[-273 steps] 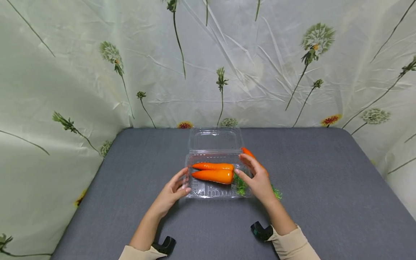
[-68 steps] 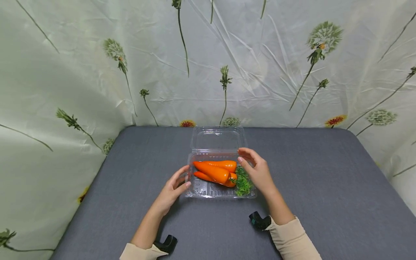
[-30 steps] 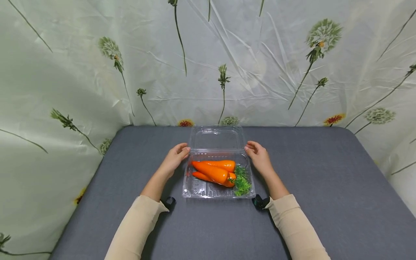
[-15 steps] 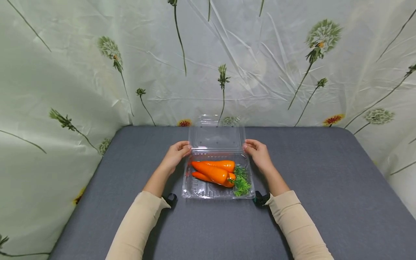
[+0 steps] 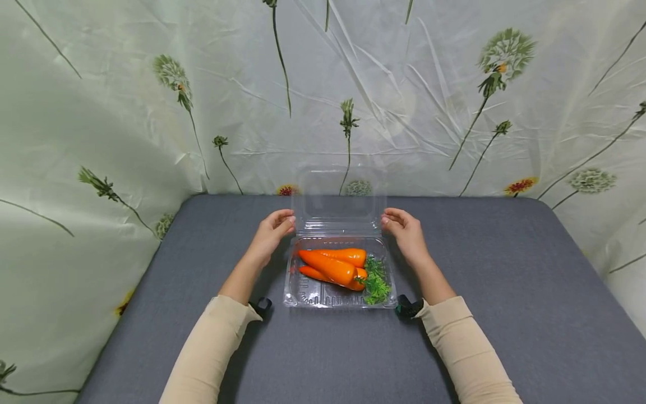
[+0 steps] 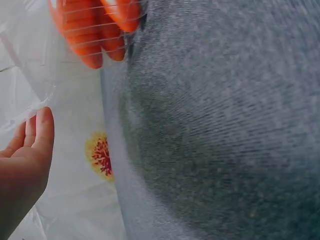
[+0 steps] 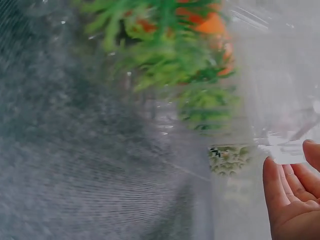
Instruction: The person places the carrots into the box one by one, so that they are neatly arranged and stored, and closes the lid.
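Observation:
A clear plastic clamshell container (image 5: 308, 300) stands in the middle of the table, its hinge on the far side. Three orange carrots (image 5: 330, 266) lie piled in its base, their green leafy tops (image 5: 375, 286) bunched at the right end. The clear lid (image 5: 339, 193) is tilted up, standing nearly upright. My left hand (image 5: 271, 238) holds the lid's left edge low down, near the hinge. On the opposite side, my right hand (image 5: 407, 238) pinches the right edge between thumb and fingers. In the right wrist view, the fingertips and thumb meet the lid's corner (image 7: 282, 152).
Grey cloth covers the table (image 5: 484, 269). Directly behind the table's far edge hangs a pale curtain (image 5: 404, 112) printed with flowers, and the raised lid overlaps it in the head view. Black wrist cameras sit beneath both beige sleeves (image 5: 212, 342).
The third carrot, outside the container at first, now lies in it. Both hands moved from the base's sides to the lid's edges. The lid, lying back before, has swung upward.

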A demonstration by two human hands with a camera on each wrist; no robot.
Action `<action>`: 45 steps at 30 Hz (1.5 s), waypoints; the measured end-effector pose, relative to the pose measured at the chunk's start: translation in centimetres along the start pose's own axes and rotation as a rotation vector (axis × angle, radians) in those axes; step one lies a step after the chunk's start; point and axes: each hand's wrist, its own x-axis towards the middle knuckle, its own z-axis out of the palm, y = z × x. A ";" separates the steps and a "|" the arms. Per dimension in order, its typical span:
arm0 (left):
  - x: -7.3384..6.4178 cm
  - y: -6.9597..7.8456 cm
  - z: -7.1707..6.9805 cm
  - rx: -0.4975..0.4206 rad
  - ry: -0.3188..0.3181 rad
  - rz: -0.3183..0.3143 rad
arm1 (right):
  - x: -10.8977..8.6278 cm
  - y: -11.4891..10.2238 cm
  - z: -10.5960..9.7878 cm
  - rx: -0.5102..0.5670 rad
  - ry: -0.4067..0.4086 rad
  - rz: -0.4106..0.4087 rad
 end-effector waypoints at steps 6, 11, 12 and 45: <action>-0.2 0.6 0.0 -0.028 0.016 0.078 | -0.2 -0.8 -0.3 0.018 0.023 -0.047; -0.7 1.3 0.1 -0.017 0.022 0.143 | -0.5 -1.6 -0.6 0.046 0.040 -0.122; -0.8 1.5 0.2 -0.013 0.022 0.158 | -0.6 -1.8 -0.6 0.051 0.041 -0.138; -7.8 5.0 0.0 0.384 -0.031 0.121 | -6.2 -6.0 -2.9 -0.306 -0.203 -0.064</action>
